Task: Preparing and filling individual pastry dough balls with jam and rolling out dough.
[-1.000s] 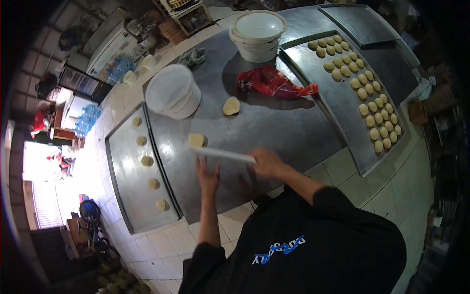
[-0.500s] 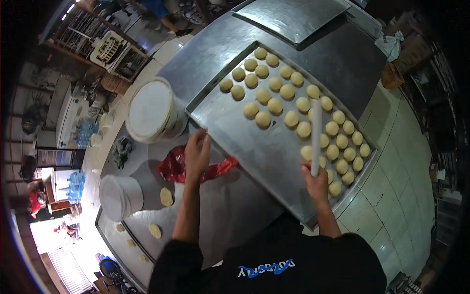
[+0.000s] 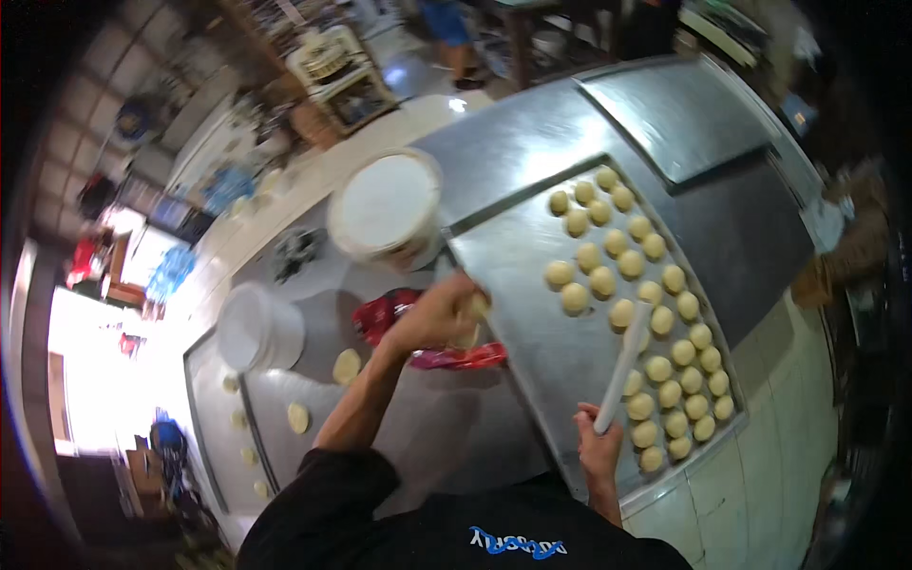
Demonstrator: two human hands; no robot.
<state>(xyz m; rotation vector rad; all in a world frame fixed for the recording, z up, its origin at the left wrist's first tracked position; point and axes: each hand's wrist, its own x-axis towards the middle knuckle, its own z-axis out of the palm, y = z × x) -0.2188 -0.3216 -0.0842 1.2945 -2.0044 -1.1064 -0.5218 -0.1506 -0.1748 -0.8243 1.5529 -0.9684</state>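
My left hand [image 3: 439, 315], slightly blurred, is closed around pale dough balls [image 3: 466, 332] beside the left edge of the metal baking tray [image 3: 518, 255]. It hangs over a red plastic bag [image 3: 385, 313] that lies crumpled on the table. In my right hand [image 3: 598, 446], near the tray's lower part, is a slim white rolling pin [image 3: 623, 370], gripped by its near end and slanting up over the tray. Rows of round dough balls [image 3: 630, 263] fill the tray's right and far parts. Flattened dough pieces [image 3: 347, 367] lie on the table to the left.
A large lidded white bucket [image 3: 388, 204] stands left of the tray, with a smaller white bucket [image 3: 258, 328] nearer. A dark cloth [image 3: 297, 252] lies between them. At the far end rests another metal tray [image 3: 679, 119]. Small dough pieces [image 3: 249, 456] sit along the left.
My left hand has taken two dough balls from the tray's far left corner and come back over the red bag. The rolling pin has tilted, and the whole view has shifted.
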